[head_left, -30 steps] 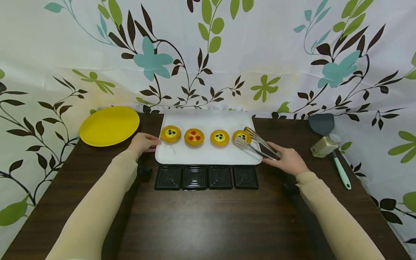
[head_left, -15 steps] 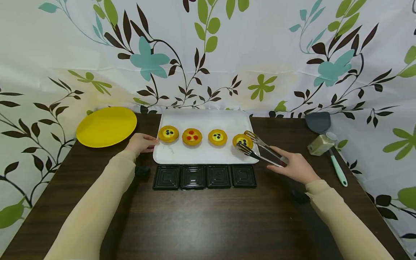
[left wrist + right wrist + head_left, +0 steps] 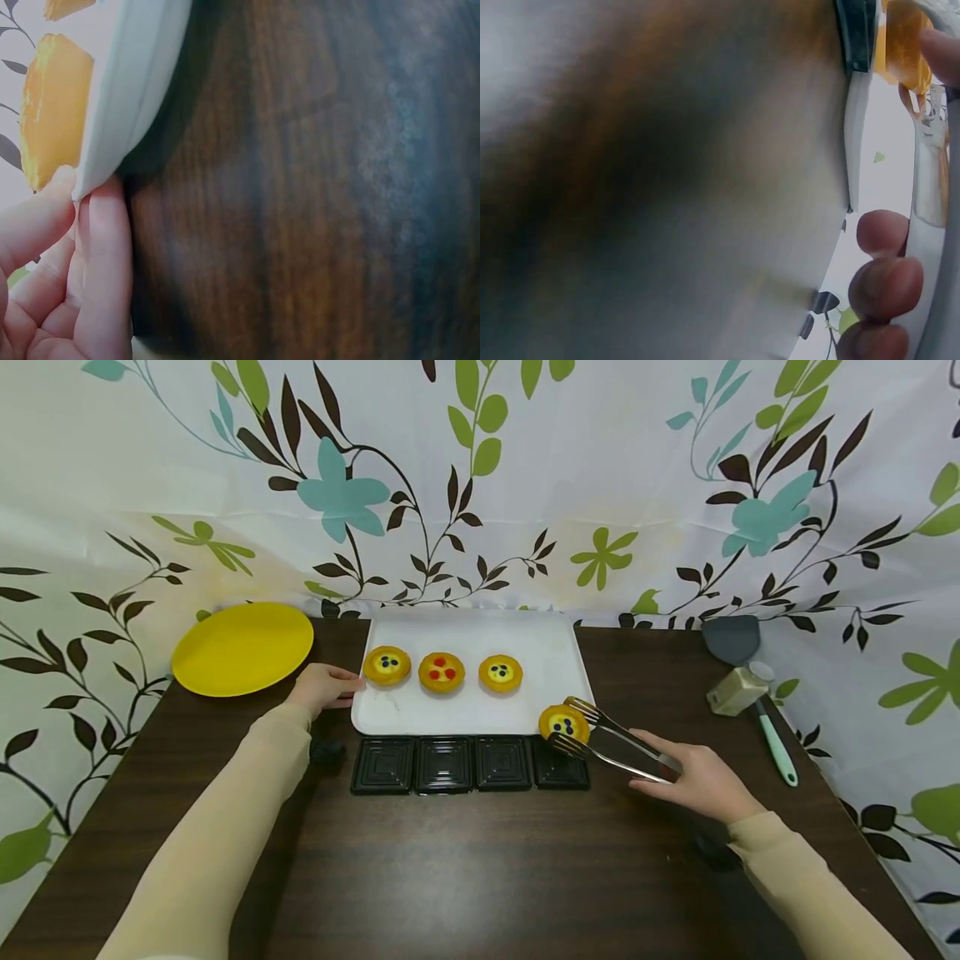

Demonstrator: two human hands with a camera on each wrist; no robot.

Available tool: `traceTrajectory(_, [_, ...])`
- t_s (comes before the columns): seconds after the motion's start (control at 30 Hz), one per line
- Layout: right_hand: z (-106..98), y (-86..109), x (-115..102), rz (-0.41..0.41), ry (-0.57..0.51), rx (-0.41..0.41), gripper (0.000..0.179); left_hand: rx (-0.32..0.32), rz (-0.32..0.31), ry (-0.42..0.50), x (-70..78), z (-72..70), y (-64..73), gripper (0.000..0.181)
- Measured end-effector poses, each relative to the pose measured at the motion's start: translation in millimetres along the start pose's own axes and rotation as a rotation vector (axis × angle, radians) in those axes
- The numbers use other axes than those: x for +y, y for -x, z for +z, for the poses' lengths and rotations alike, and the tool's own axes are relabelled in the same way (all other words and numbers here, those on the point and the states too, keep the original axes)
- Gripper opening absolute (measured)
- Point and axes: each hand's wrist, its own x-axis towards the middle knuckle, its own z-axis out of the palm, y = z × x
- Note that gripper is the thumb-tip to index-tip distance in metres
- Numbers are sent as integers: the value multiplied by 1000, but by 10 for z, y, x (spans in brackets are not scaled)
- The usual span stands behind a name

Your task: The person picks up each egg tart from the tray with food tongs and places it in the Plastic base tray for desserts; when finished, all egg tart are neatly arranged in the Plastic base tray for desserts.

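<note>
My right hand [image 3: 701, 781] grips metal tongs [image 3: 626, 735], whose tips pinch an egg tart [image 3: 564, 723] topped with dark berries. The tart overlaps the white tray's front right edge and the rightmost black square mold [image 3: 561, 770] in the head view. In the right wrist view, several fingers [image 3: 889, 289] curl along the tongs. My left hand [image 3: 321, 688] pinches the left rim of the white tray [image 3: 465, 720], thumb above and fingers below, as the left wrist view shows. Three tarts stand on the tray: two with dark berries [image 3: 386, 666] and one with red pieces [image 3: 441, 673].
A row of black square molds [image 3: 444, 766] lies along the tray's front edge. At the back left sits a yellow plate [image 3: 243, 649]. To the right are a jar [image 3: 740, 688] and a spatula [image 3: 777, 745] with a mint handle. A patterned curtain stands behind the table.
The tongs have closed round the rightmost tart and carried it from the tray towards me, over the rightmost black mold. My left hand stays at the tray's rim.
</note>
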Motion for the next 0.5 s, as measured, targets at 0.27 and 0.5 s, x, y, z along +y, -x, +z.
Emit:
traceTrajectory(0.27, [59,131,1,-29,23,-3,75,0,6,-2,-11,-19,-16,43])
traceTrajectory(0.5, [98,241,-31,-95,53,26,75,0,6,-4,-2,-6,-9,43])
